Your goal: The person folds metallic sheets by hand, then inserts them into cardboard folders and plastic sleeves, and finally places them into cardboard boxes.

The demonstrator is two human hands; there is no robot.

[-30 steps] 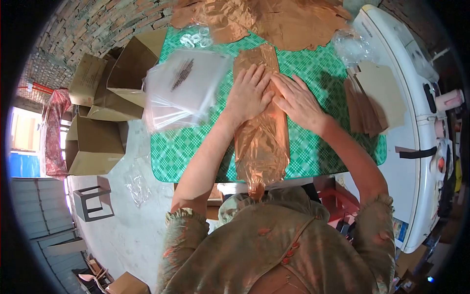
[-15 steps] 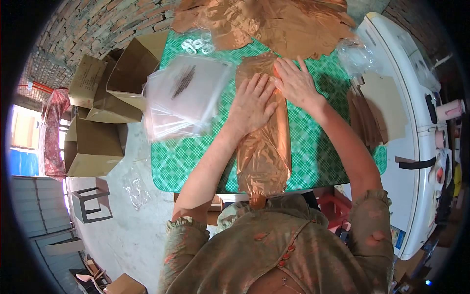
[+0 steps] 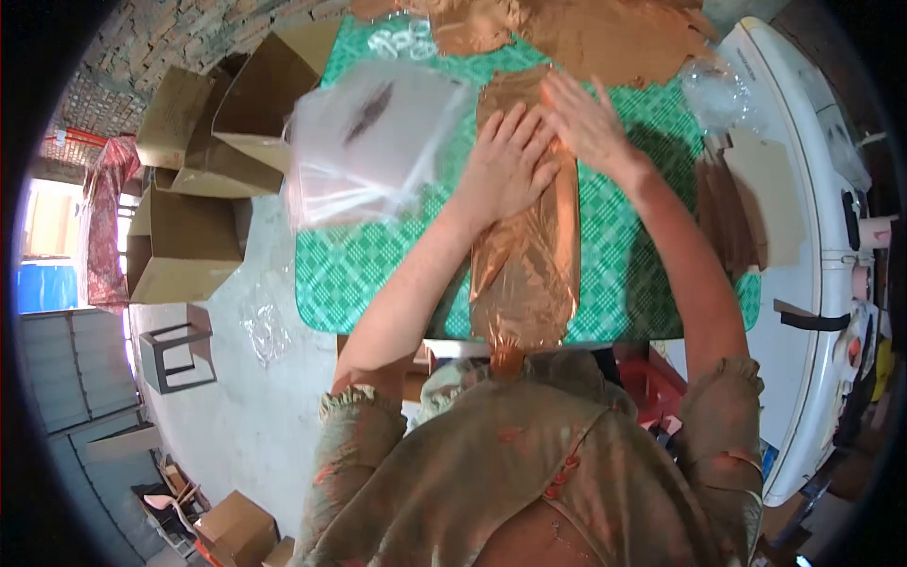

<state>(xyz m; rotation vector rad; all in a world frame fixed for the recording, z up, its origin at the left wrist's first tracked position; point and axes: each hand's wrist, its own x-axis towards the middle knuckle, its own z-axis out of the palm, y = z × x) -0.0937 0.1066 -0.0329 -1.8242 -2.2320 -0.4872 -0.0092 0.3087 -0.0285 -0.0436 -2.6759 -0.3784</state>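
A shiny copper-coloured foil piece [image 3: 524,269], folded into a long strip, lies lengthwise across the table in front of me. Its near end narrows to a gathered neck at the table's front edge. My left hand [image 3: 510,165] rests flat on the strip's upper half, fingers stretched forward. On the strip's far right edge lies my right hand [image 3: 590,123], fingers extended and slightly blurred. Neither hand grips anything. More loose copper foil [image 3: 605,42] spreads over the far end of the table.
A stack of clear plastic bags [image 3: 378,142] lies left on the green checked tablecloth [image 3: 378,283], near white rings [image 3: 402,40]. Clear plastic [image 3: 715,90] and cardboard sheets [image 3: 756,203] are at right, beside a white fridge [image 3: 789,378]. Open cartons [image 3: 194,236] stand left.
The camera view has shifted, so the table and its things sit higher and slightly right. Both hands stay at about the same places on the foil strip.
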